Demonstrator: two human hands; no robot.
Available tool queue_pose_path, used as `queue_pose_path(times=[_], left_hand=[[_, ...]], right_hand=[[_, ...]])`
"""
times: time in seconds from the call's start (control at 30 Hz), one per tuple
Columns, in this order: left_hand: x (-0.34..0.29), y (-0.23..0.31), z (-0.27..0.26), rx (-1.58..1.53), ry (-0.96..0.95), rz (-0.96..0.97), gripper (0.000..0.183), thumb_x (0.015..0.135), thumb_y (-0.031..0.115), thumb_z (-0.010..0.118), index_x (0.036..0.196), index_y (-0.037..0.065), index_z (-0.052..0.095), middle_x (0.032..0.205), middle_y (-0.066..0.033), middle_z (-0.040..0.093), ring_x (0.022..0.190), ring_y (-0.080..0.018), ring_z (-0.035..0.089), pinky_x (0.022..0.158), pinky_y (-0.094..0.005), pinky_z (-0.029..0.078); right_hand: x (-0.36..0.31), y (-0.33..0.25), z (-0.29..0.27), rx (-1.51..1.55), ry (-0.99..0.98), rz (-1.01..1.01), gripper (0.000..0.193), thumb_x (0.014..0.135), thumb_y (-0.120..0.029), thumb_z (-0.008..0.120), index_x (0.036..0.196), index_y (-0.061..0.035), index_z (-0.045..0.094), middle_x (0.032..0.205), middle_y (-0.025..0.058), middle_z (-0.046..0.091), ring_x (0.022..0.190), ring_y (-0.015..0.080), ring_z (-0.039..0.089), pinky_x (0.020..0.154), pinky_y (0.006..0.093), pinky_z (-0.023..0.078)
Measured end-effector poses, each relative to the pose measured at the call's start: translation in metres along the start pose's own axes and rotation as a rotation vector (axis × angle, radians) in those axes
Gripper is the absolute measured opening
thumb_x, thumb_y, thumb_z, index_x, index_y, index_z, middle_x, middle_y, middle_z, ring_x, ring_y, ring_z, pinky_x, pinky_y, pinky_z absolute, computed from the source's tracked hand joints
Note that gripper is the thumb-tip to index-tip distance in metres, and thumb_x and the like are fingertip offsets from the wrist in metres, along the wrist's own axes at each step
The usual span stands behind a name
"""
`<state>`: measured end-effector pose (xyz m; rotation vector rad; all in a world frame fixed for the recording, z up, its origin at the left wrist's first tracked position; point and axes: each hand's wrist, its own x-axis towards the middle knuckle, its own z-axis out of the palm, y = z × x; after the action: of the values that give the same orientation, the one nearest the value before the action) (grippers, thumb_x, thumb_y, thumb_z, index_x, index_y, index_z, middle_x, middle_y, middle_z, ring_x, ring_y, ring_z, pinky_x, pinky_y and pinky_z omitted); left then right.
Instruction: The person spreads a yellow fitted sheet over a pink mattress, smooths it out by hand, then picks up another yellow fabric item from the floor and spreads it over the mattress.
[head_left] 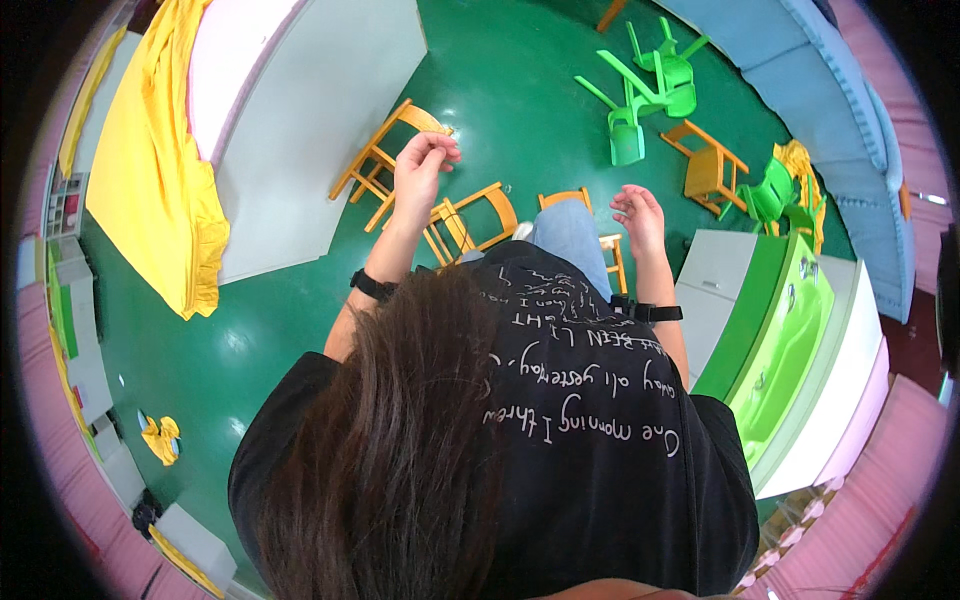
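My left hand [422, 172] is raised in front of me, with its fingers loosely bent and nothing visible in them. Behind it is a wooden chair [372, 160], which it overlaps in the picture; whether they touch I cannot tell. To the right, my right hand [641, 214] hangs in the air with its fingers half curled and apart, empty. Between my hands, lower down, are more wooden chairs [497, 207] around my legs. Each wrist carries a black band.
Green plastic chairs [628, 140] lie at the far right, near a tipped wooden chair [714, 172]. A green-topped sink cabinet [775, 340] stands on my right. To the left are a grey panel [310, 130] and a yellow cloth [155, 200] over the green floor [160, 350].
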<state>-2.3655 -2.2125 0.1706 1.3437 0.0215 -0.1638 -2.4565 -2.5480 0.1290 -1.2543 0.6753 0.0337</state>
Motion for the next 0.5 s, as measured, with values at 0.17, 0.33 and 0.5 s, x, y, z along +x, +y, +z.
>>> queue_pose_path(times=[0.17,0.33,0.5], left_hand=[[0.038,0.004,-0.004,-0.084,0.148,0.01,0.012,0.083,0.003,0.043,0.085,0.004,0.055,0.079,-0.0029,0.057,0.075,-0.0108,0.055,0.066,-0.023,0.042],[0.085,-0.004,-0.019,-0.071,0.339,0.084,0.013,0.081,0.001,0.043,0.082,0.005,0.055,0.073,-0.0019,0.057,0.071,-0.0091,0.054,0.062,-0.0213,0.041],[0.152,-0.015,-0.015,0.036,0.5,0.091,0.013,0.08,0.0,0.042,0.081,0.005,0.053,0.07,0.0003,0.054,0.065,-0.0074,0.05,0.056,-0.0197,0.039]], right_hand=[[0.073,-0.038,0.023,-0.056,-0.071,0.012,0.013,0.084,-0.015,0.05,0.094,-0.0063,0.054,0.082,0.0049,0.059,0.074,0.0156,0.058,0.063,0.0274,0.044],[0.162,-0.076,0.057,-0.093,-0.149,0.01,0.015,0.084,-0.017,0.054,0.092,-0.0049,0.055,0.08,0.0059,0.058,0.07,0.016,0.056,0.059,0.0275,0.042],[0.293,-0.114,0.067,-0.053,-0.358,0.069,0.011,0.081,-0.014,0.055,0.087,-0.0055,0.056,0.07,0.0045,0.055,0.064,0.0155,0.052,0.055,0.0283,0.042]])
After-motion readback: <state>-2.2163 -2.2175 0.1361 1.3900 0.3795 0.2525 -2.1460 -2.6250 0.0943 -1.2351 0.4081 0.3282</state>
